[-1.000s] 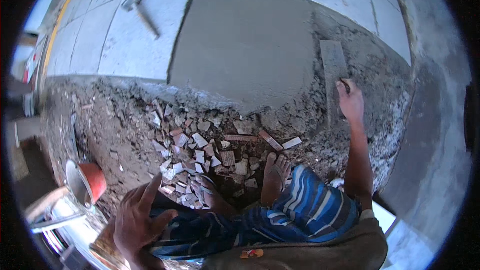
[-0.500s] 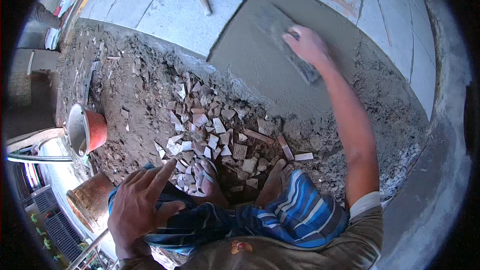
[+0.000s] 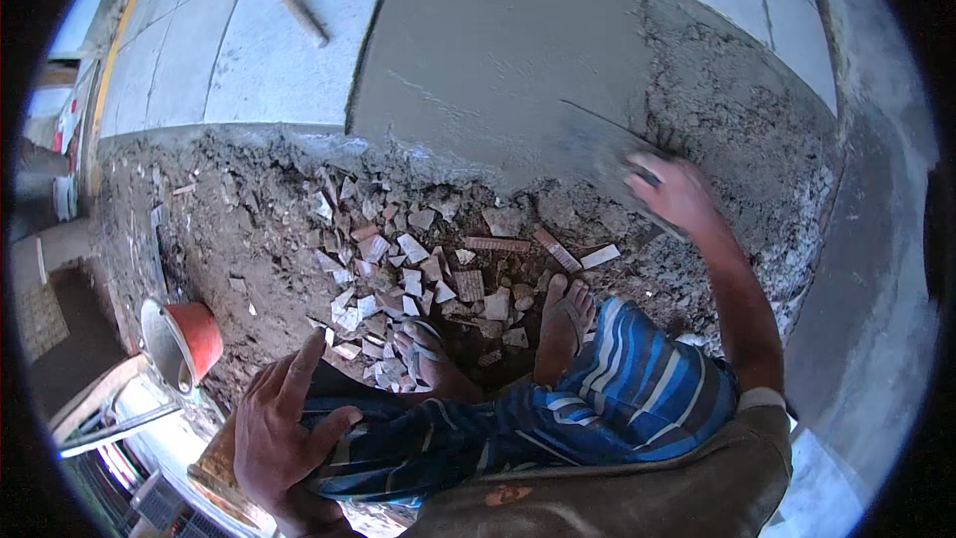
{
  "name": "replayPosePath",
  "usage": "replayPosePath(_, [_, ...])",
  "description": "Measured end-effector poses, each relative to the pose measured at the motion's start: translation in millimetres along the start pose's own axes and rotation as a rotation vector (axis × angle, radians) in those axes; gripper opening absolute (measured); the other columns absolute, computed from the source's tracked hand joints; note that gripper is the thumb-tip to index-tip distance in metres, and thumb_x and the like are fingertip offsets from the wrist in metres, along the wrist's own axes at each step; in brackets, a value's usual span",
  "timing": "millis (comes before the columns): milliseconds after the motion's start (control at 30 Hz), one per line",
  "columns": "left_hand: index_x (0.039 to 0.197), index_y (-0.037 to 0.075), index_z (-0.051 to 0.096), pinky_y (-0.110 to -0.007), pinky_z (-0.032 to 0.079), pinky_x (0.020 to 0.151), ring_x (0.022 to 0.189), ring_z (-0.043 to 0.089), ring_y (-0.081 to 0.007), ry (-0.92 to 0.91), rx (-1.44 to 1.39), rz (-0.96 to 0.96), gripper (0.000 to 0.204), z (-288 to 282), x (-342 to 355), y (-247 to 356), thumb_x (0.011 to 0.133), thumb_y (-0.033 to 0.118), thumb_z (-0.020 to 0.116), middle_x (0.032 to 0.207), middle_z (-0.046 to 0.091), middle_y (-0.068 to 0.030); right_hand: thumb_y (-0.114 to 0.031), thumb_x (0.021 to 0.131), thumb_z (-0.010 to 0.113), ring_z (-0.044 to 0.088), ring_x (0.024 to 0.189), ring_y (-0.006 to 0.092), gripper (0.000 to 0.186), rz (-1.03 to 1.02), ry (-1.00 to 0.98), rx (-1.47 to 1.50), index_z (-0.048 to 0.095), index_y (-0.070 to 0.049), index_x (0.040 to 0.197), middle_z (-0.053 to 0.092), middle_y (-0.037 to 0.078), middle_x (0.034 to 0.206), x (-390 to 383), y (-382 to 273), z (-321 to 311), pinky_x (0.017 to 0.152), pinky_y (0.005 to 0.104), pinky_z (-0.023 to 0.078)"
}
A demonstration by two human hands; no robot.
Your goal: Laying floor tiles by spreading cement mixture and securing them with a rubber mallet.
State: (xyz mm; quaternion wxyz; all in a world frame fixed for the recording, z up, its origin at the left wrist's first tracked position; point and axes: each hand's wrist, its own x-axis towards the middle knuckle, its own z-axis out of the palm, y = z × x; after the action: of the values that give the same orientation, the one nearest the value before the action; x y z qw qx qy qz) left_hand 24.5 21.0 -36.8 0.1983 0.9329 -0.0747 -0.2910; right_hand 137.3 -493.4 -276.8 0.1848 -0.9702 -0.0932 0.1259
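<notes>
A: Where're the hands, pls?

B: From my remote seat I see the R hand [image 3: 677, 194] ahead & to the right, fingers closed round the dark handle of a flat trowel [image 3: 597, 144]. The L hand [image 3: 279, 423] is low at left, over the striped shorts [image 3: 637, 379]: thumb & index well apart, other fingers loosely bent, nothing visible in it. Can't tell if it touches the cloth.

A: Trowel's exact pos.?

B: At the near right part of a smooth grey mortar patch [image 3: 488, 50], slanting upper left to lower right, near end toward rough, lumpy ground [image 3: 757, 130]. Blade's blurred, so I can't tell if it's flat or tipped.

A: Surroundings, quick?

B: Pale floor tiles [image 3: 289, 80] border the mortar at left & on the far side. On one at left lies a hammer [image 3: 302, 15], head up-left, handle pointing down-right. Broken tile pcs [image 3: 413, 281], white & brownish, lie scattered btwn the mortar & two sandalled feet [image 3: 560, 339]. Lower left, I've an orange-red bucket [image 3: 197, 337] on the dirt, w/ its mouth facing left.
</notes>
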Motion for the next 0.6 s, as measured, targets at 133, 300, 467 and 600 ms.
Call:
replayPosePath(133, [0.153, 0.003, 0.045, -0.051, 0.05, 0.095, 0.106, 0.066, -0.0437, -0.007, 0.066, 0.075, 0.088, -2, 4, -4, 0.081, 0.038, 0.084, 0.125, 0.067, -0.0231, -0.041, 0.096, 0.072, 0.074, 0.095, 0.0387, 0.041, 0.257, 0.178, 0.04, 0.071, -0.015, 0.128, 0.075, 0.02, 0.107, -95, 65, -14, 0.083, 0.0464, 0.058])
replayPosePath(300, [0.154, 0.004, 0.045, -0.052, 0.05, 0.095, 0.106, 0.065, -0.0448, -0.058, 0.041, 0.051, 0.089, -4, 14, -1, 0.081, 0.037, 0.084, 0.123, 0.068, -0.0233, -0.04, 0.097, 0.07, 0.074, 0.097, 0.0383, 0.041, 0.341, 0.204, 0.166, 0.069, -0.015, 0.131, 0.076, 0.019, 0.109, -77, 31, -23, 0.084, 0.0453, 0.058])
replayPosePath(467, [0.155, 0.007, 0.044, -0.052, 0.05, 0.097, 0.11, 0.065, -0.0446, -0.07, 0.114, -0.027, 0.089, -5, 25, 10, 0.082, 0.039, 0.083, 0.123, 0.069, -0.023, -0.045, 0.099, 0.065, 0.073, 0.097, 0.0396, 0.045, 0.198, 0.098, 0.106, 0.065, -0.017, 0.135, 0.075, 0.02, 0.11, 30, -42, -1, 0.087, 0.048, 0.057])
replayPosePath(600, [0.158, 0.009, 0.042, -0.046, 0.052, 0.105, 0.125, 0.063, -0.0422, -0.148, -0.022, -0.107, 0.08, -15, 25, 29, 0.089, 0.026, 0.078, 0.138, 0.064, -0.0247, -0.046, 0.099, 0.063, 0.071, 0.096, 0.0428, 0.044, 0.211, 0.004, 0.111, 0.066, -0.016, 0.132, 0.074, 0.021, 0.105, 63, -58, -12, 0.085, 0.0508, 0.057])
